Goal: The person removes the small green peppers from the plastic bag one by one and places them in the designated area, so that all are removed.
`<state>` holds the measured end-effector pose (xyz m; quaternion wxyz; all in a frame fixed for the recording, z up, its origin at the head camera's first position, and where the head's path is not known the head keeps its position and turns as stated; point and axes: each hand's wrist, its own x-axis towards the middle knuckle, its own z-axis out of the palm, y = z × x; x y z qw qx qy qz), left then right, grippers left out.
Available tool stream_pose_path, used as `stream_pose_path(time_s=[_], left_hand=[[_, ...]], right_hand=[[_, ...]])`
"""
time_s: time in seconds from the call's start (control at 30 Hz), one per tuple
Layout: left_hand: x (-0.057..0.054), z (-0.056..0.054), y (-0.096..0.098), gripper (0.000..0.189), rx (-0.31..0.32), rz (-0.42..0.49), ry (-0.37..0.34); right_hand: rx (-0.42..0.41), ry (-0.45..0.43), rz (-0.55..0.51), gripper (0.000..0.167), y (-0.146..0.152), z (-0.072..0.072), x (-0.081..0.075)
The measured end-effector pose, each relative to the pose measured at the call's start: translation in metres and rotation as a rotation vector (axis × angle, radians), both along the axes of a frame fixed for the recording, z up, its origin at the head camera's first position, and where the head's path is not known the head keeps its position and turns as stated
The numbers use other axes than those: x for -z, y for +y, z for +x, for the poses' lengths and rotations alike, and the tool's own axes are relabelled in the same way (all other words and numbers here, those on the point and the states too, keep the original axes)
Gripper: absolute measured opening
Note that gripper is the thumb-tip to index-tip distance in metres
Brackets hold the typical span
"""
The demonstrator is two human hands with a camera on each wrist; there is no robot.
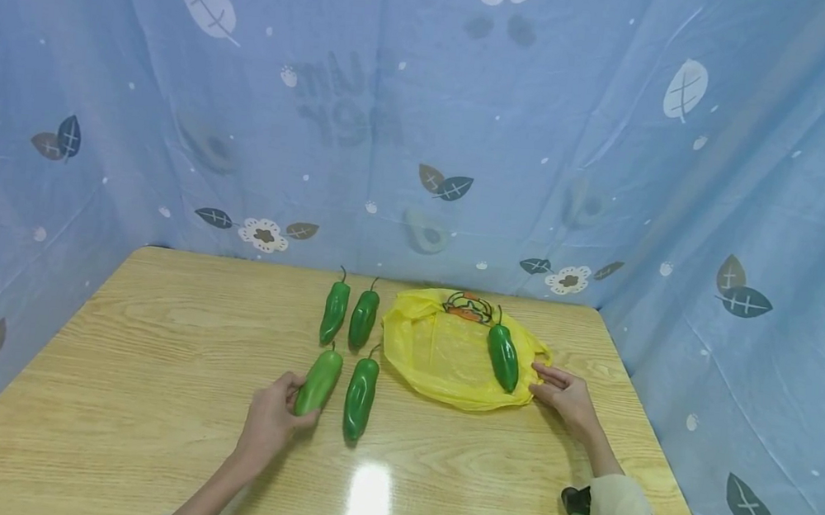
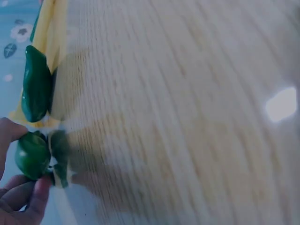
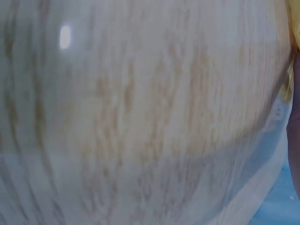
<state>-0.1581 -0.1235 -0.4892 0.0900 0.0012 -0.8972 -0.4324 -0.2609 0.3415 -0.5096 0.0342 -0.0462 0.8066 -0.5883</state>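
My left hand (image 1: 272, 420) pinches a lighter green pepper (image 1: 319, 383) between thumb and fingers, low over the table. In the left wrist view the same pepper (image 2: 32, 157) shows end-on between the fingertips. Just right of it lies a darker green pepper (image 1: 360, 399). Behind them rest two more green peppers (image 1: 335, 313), side by side with stems pointing away. A yellow plastic bag (image 1: 440, 360) lies spread flat, with another green pepper (image 1: 503, 357) at its right part. My right hand (image 1: 567, 398) holds the bag's right edge with its fingertips.
The peppers and bag sit on a wood-grain table (image 1: 172, 350) that reflects a bright light at the front. Blue patterned curtain (image 1: 366, 120) hangs along the back and both sides. A black wrist device (image 1: 575, 501) is at the right sleeve.
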Motion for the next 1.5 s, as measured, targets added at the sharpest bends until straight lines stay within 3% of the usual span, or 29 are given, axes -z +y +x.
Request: stream_pose_path(time_s=[0.2,0.4,0.63,0.73,0.87,1.03,1.3,1.5], left_hand=[[-0.002,0.001,0.001,0.05,0.038,-0.049,-0.068],[-0.005,0.003,0.0,0.048,0.038,-0.098,-0.082],[-0.012,0.005,-0.004,0.066,0.029,-0.127,-0.109],[-0.016,0.004,-0.006,0.063,0.031,-0.077,-0.077],[-0.019,0.0,-0.004,0.047,0.022,0.032,0.036],[-0.02,-0.008,0.015,0.036,0.02,0.164,0.148],[-0.028,-0.021,0.066,0.038,0.049,0.373,0.165],[-0.032,-0.029,0.105,0.039,0.146,0.485,0.182]], right_hand=[[0.01,-0.016,0.005,0.052,0.0,0.001,-0.001],[0.02,-0.029,0.018,0.053,0.0,0.002,-0.003],[0.007,-0.017,0.027,0.052,0.0,0.002,-0.004],[0.004,0.0,0.039,0.051,-0.001,0.002,-0.005],[0.009,0.017,0.069,0.05,-0.001,0.002,-0.006],[0.015,0.006,0.059,0.05,-0.002,0.003,-0.005],[0.027,-0.014,0.032,0.05,-0.003,0.005,-0.006],[0.034,0.003,0.03,0.049,-0.005,0.003,-0.006]])
